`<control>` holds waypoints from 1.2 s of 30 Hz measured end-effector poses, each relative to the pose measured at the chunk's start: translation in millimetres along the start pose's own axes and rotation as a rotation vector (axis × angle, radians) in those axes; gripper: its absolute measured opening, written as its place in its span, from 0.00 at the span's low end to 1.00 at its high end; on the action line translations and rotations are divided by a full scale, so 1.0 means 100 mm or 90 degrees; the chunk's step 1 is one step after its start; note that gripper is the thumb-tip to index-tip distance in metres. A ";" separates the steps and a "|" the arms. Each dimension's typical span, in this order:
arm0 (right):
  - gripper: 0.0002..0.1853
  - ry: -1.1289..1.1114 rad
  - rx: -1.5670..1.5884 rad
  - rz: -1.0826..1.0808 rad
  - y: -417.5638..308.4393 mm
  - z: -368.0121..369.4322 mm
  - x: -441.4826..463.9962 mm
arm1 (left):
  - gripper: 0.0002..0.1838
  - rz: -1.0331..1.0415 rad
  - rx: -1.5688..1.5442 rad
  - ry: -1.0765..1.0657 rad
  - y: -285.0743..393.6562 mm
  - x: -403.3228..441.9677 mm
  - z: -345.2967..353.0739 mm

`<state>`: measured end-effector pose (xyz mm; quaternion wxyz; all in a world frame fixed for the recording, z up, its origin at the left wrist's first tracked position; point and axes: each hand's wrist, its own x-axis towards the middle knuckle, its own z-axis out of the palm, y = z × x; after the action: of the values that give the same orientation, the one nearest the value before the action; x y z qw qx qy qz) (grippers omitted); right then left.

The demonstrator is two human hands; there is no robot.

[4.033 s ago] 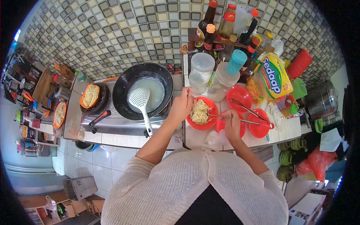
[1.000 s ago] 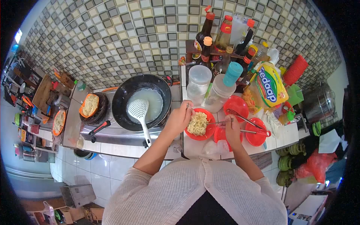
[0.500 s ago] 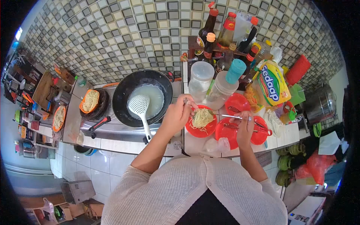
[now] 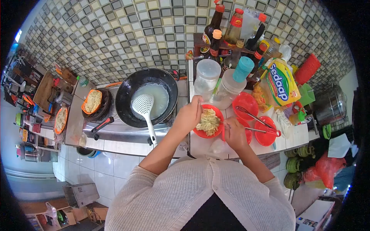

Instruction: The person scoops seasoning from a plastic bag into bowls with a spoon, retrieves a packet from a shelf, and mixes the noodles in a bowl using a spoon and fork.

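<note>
Pale noodles (image 4: 208,121) lie in a red bowl (image 4: 198,133) on the tiled counter. My left hand (image 4: 189,115) is closed at the bowl's left rim, around a utensil that is mostly hidden. My right hand (image 4: 235,133) is closed around a thin utensil at the bowl's right side, its end among the noodles. Under and beside my right hand is another red bowl (image 4: 248,135), partly covered. Further right, tongs (image 4: 254,116) and a red-ended utensil lie across two red bowls (image 4: 266,139).
Left of my hands, a black wok (image 4: 125,92) with cloudy liquid holds a white slotted ladle (image 4: 143,105). Behind the bowls stand clear jars (image 4: 207,77), sauce bottles (image 4: 216,19) and a yellow packet (image 4: 282,82). Orange-rimmed noodle dishes (image 4: 92,102) are at the left.
The noodles, lifted between the utensils half a second earlier, now rest in the bowl. My right hand has moved left and down, closer to the bowl.
</note>
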<state>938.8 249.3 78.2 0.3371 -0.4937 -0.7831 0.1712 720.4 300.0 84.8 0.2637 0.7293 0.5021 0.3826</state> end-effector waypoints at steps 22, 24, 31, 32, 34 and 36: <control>0.06 0.195 0.121 -0.094 0.07 -0.12 -0.15 | 0.05 0.014 -0.354 0.030 -0.01 0.04 0.09; 0.04 0.173 0.075 -0.197 0.03 -0.14 -0.19 | 0.05 -0.007 -0.360 0.017 -0.05 0.00 0.09; 0.05 0.086 0.025 -0.095 0.20 -0.31 -0.04 | 0.05 -0.070 -0.293 0.045 -0.04 -0.11 -0.22; 0.06 0.076 -0.008 -0.041 0.21 -0.33 0.01 | 0.06 -0.057 -0.252 0.043 -0.01 -0.11 -0.26; 0.08 0.065 0.062 0.029 0.28 -0.19 0.01 | 0.06 -0.048 -0.209 0.016 -0.05 -0.11 -0.21; 0.10 0.058 0.130 0.094 0.41 0.00 0.00 | 0.06 -0.063 -0.154 -0.040 0.03 -0.09 -0.15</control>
<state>965.7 267.6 53.8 0.4076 -0.5200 -0.7071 0.2518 707.9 290.5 93.0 0.3837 0.6784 0.4792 0.4037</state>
